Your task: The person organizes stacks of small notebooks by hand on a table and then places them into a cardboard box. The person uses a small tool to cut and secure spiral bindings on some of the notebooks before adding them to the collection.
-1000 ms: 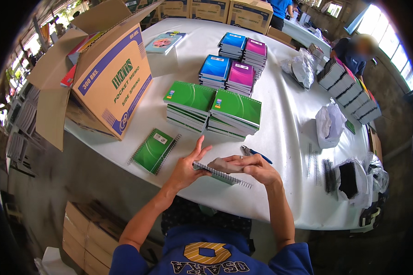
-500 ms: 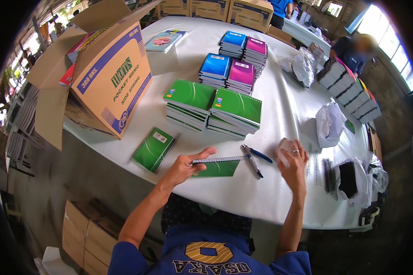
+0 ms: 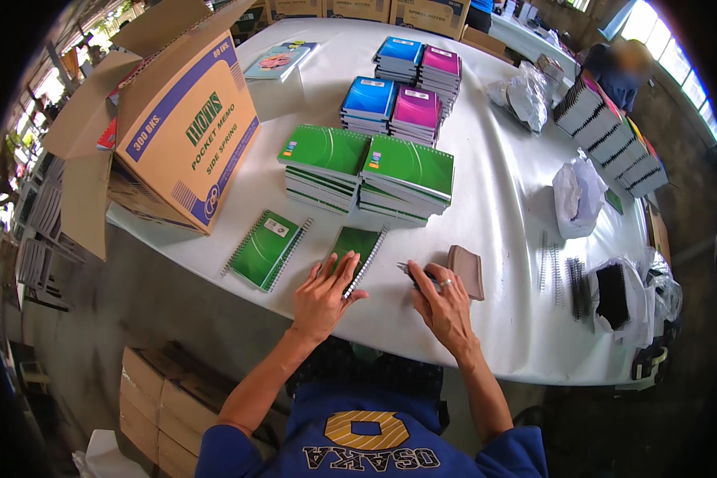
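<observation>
My left hand (image 3: 325, 291) lies with its fingers stretched out over a small green spiral notebook (image 3: 357, 241), pressing it to the table. The notebook's wire coil runs along its right side. Just right of it, my right hand (image 3: 442, 307) is closed around a pair of pliers (image 3: 407, 269); their jaws poke out to the left and most of the handles is hidden. A brown block (image 3: 465, 272) with a curved edge rests beside that hand. Another green notebook (image 3: 266, 248) lies flat at the left, loose coil wire along its edges.
Green notebook stacks (image 3: 406, 171) stand ahead, with blue (image 3: 369, 99) and magenta stacks (image 3: 416, 107) behind. An open carton (image 3: 191, 135) is at left. Loose wire coils (image 3: 554, 271) and plastic bags (image 3: 578, 195) lie right. A person (image 3: 611, 76) sits near notebook stacks (image 3: 613, 143).
My left hand has laid the green notebook flat on the table. My right hand has let go of the brown block and moved left onto the pliers.
</observation>
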Available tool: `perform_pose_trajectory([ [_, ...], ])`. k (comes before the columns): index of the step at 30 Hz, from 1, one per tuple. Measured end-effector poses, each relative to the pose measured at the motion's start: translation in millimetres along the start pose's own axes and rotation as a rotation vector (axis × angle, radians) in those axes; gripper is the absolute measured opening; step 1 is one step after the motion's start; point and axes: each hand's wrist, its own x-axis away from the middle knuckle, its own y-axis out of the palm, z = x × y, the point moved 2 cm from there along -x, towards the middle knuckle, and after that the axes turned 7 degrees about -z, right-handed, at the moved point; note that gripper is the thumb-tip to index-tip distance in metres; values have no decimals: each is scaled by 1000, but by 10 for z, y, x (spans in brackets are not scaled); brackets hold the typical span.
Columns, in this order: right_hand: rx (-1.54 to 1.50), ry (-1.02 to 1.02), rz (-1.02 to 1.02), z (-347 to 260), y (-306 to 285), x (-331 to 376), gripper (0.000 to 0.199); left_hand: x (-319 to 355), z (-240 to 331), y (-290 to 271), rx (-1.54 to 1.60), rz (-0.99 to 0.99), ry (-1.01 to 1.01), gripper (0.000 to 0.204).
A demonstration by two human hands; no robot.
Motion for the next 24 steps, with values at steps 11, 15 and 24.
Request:
perform_pose_trajectory([
  [11, -107, -73, -45, -231, -113, -21, 45, -48, 113, 33, -21, 68, -60, 63],
  [15, -79, -72, -92, -446, 41, 1, 48, -64, 143, -6, -7, 58, -107, 62],
  [24, -132, -125, -87, -463, 54, -73, 39, -77, 141, -4, -30, 66, -108, 61],
])
